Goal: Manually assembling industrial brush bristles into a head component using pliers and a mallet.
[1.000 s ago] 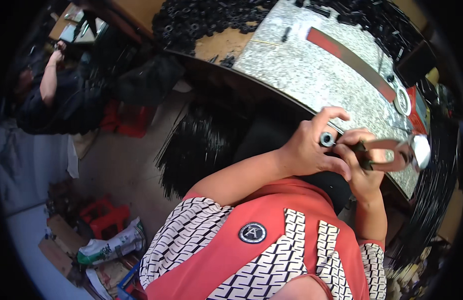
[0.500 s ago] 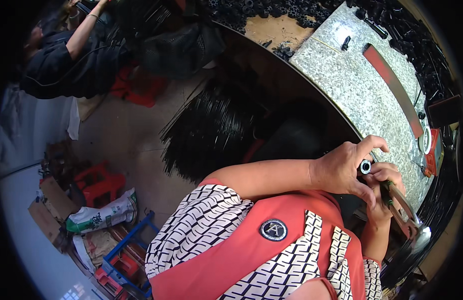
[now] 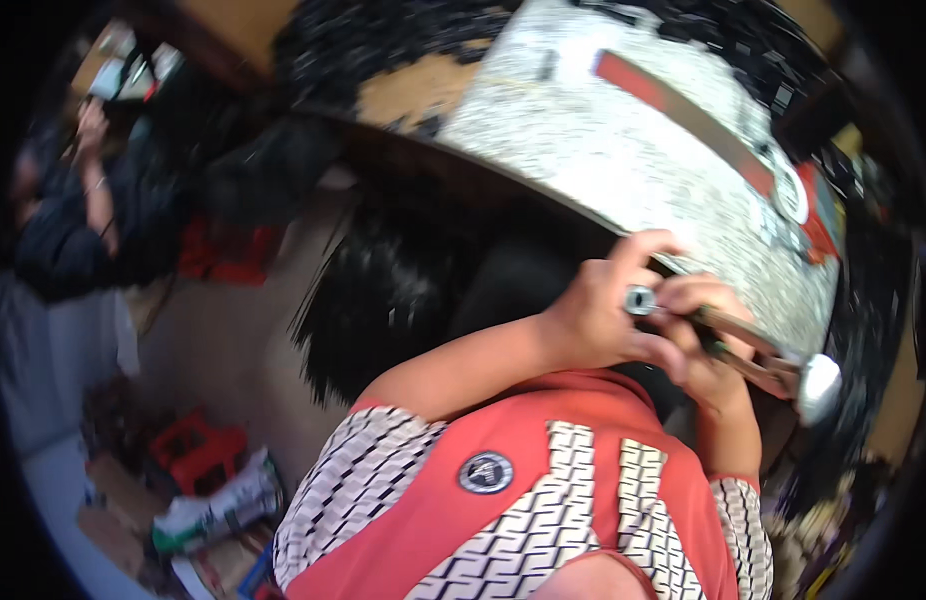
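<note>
Over the near edge of a speckled stone-topped worktable [image 3: 573, 130], both my hands are close together. My left hand [image 3: 598, 310] is closed around a small dark tube [image 3: 639, 300] with a pale metal ring at its end, which points up at me. Close against it, my right hand [image 3: 708, 310] grips a tool [image 3: 753, 350] with two brownish bars and a rounded silvery end. The fingers of both hands nearly meet at the tube. Blur hides the tool's exact kind and whether it touches the tube.
A curved red-and-dark strip [image 3: 688, 120] lies on the table, with a white ring [image 3: 789, 193] and a red box [image 3: 821, 215] beyond. Black parts [image 3: 363, 45] heap behind. A bundle of black rods [image 3: 373, 300] stands left. Another person [image 3: 93, 220] sits far left near red stools [image 3: 193, 450].
The view has swung, so table and hands appear farther left. My left hand still holds the tube and my right hand the tool. The other person's raised arm has lowered.
</note>
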Demonstrator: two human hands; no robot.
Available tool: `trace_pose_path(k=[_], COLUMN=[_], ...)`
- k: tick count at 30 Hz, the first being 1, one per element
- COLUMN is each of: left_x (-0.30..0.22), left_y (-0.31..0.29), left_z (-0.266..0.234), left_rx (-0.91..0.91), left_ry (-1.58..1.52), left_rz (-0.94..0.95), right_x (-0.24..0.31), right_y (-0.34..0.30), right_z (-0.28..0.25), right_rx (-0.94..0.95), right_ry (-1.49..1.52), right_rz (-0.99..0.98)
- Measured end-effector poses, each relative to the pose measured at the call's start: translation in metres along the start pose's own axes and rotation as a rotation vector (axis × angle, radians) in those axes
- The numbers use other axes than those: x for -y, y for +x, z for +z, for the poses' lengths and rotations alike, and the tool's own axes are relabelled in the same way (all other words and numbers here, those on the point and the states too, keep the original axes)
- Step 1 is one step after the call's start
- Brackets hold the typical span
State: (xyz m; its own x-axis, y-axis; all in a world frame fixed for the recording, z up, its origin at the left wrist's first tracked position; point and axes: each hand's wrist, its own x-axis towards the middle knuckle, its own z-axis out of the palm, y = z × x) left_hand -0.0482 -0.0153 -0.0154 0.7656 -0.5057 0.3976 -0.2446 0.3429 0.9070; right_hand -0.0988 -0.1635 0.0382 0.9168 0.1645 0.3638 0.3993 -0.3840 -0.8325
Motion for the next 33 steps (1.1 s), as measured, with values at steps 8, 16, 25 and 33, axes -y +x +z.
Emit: trace_pose_path(k=[8, 16, 25, 33], left_x=[0.004, -0.006, -0.020, -0.011], left_y=[-0.012, -0.011, -0.007, -0.006], left_z=[0.010, 0.015, 0.002, -0.030], left_rx=[0.035, 0.073, 0.102, -0.003], left_ry=[-0.038, -0.006, -0.048, -0.222], left_rz=[-0.037, -0.035, -0.120, -0.081], right_x=[0.004, 0.007, -0.011, 0.020], right_y=[-0.010, -0.020, -0.008, -0.004], right_z=[-0.004, 0.000, 0.012, -0.009], right_rx=[-0.037, -0.127, -0.174, 0.116], right_ry=[0.031, -0.011, -0.091, -0.073], right_rz=[-0.081, -0.149, -0.339, 0.285])
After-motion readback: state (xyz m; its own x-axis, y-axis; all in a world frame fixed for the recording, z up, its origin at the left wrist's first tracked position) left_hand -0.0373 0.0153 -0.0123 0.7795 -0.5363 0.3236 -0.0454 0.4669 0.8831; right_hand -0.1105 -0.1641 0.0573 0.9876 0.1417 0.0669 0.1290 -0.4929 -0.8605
